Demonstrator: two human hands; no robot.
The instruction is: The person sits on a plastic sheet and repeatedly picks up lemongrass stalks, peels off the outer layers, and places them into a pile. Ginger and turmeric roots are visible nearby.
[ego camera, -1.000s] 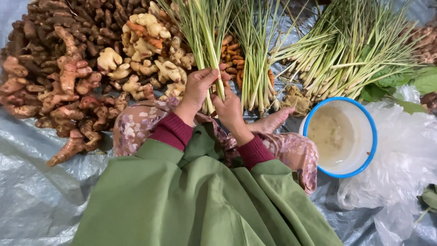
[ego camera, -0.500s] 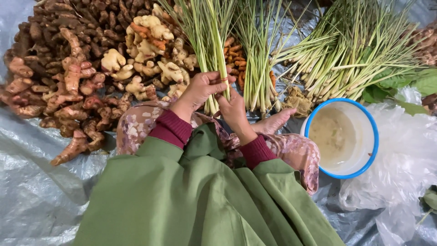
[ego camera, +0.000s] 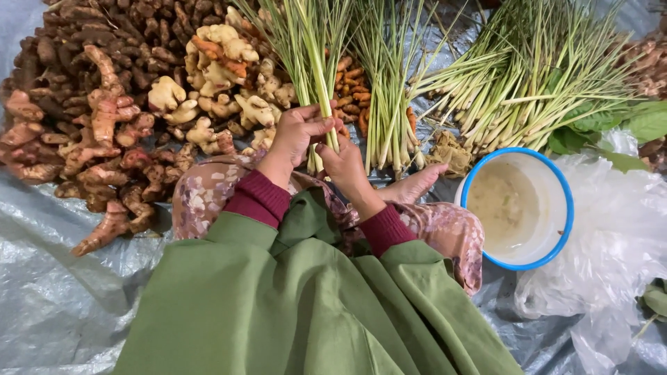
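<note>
Left hand (ego camera: 297,133) wrapped around a bundle of lemongrass stalks (ego camera: 310,52), fingers curled shut on the pale lower stems near the middle of the scene. Right hand (ego camera: 342,161) just beside and slightly nearer, fingers closed on the base of the same bundle, touching the left hand. Bundle standing nearly upright, green tops fanning away toward the far edge. A second lemongrass bunch (ego camera: 387,104) lying just to the right, a large loose heap of lemongrass (ego camera: 535,76) farther right. Pile of pale ginger (ego camera: 215,90) to the left, reddish galangal roots (ego camera: 104,153) farther left, small orange turmeric fingers (ego camera: 356,87) between the two near bunches. White bowl with a blue rim (ego camera: 563,208) near right, on a grey plastic sheet (ego camera: 48,305), crumpled clear plastic bag (ego camera: 611,236) beyond it. Judged from the grip: likely gathering and evening up stalks into one tidy bunch. Best done by keeping the left grip firm and low, butt ends level, stray stalks tucked in with the right fingertips, without bending the stems or squeezing hard enough to bruise them.
</note>
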